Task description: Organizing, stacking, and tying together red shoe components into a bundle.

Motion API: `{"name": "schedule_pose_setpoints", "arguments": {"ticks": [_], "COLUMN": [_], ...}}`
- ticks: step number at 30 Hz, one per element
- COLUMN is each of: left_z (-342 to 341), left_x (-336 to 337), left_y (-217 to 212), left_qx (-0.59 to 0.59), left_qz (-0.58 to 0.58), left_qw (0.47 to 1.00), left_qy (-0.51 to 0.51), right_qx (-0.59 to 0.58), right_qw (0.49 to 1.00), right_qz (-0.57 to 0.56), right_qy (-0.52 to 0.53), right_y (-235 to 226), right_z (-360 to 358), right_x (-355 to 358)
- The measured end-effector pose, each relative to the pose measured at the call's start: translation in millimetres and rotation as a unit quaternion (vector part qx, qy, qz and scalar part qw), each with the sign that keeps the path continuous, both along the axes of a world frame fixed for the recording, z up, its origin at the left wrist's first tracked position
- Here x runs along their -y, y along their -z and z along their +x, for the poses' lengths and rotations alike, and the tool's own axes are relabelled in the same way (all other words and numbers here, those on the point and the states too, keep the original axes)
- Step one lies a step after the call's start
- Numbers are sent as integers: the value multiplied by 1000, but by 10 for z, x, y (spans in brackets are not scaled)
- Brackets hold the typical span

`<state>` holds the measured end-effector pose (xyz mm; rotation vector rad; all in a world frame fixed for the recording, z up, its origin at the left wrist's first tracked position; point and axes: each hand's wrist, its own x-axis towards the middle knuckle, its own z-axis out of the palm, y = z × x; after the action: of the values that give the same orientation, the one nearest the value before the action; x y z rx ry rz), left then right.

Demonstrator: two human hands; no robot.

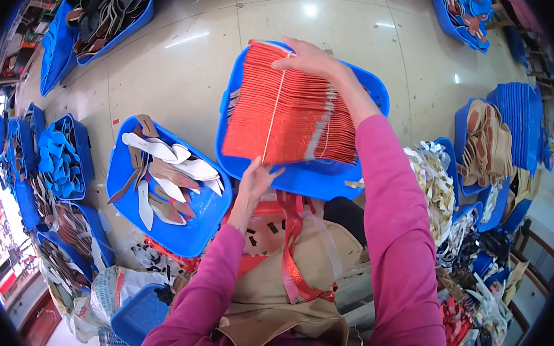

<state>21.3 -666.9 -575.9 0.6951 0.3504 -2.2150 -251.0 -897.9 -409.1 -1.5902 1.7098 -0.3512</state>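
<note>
I'm gripping the tied red insole stack (289, 117) in the blue tray (303, 177): right hand (307, 58) clamping top edge, left hand (255, 178) fingers spread, touching bottom edge.

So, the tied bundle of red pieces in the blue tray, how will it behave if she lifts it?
The red bundle is probably held together by the pale string round it. It looks fairly heavy: many thin pieces, both hands on it, left hand below, right hand on top. Single pieces may fan or slip out, since edges already splay near the blue tray.

Bright overhead light glares off the floor (185, 57); fisheye edges bend and darken.
</note>
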Motion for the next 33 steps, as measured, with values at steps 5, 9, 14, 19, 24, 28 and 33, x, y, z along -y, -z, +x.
{"name": "schedule_pose_setpoints", "arguments": {"ticks": [5,9,14,19,24,28,33], "left_z": [-570,-606,-353,-211,-103,-144,587], "left_x": [222,122,-156,-724,-1125,-1243,-1196], "left_y": [160,-35,121,-134,-359,-456,-264], "left_qx": [104,196,314,374,329,341,252], "left_qz": [46,45,8,-183,-287,-344,-201], "left_qw": [993,976,923,779,659,593,694], "left_qy": [29,85,221,469,612,644,643], "right_qx": [100,112,7,109,178,209,178], "right_qw": [994,982,916,840,753,695,676], "right_qz": [-18,25,29,148,164,144,-7], "right_qy": [31,149,401,511,612,673,715], "right_y": [47,138,-50,-111,26,198,264], "right_z": [-267,-700,-671,317,1494,1972,2166], "right_x": [-978,-2464,-4487,-6186,-6611,-6604,-6577]}}
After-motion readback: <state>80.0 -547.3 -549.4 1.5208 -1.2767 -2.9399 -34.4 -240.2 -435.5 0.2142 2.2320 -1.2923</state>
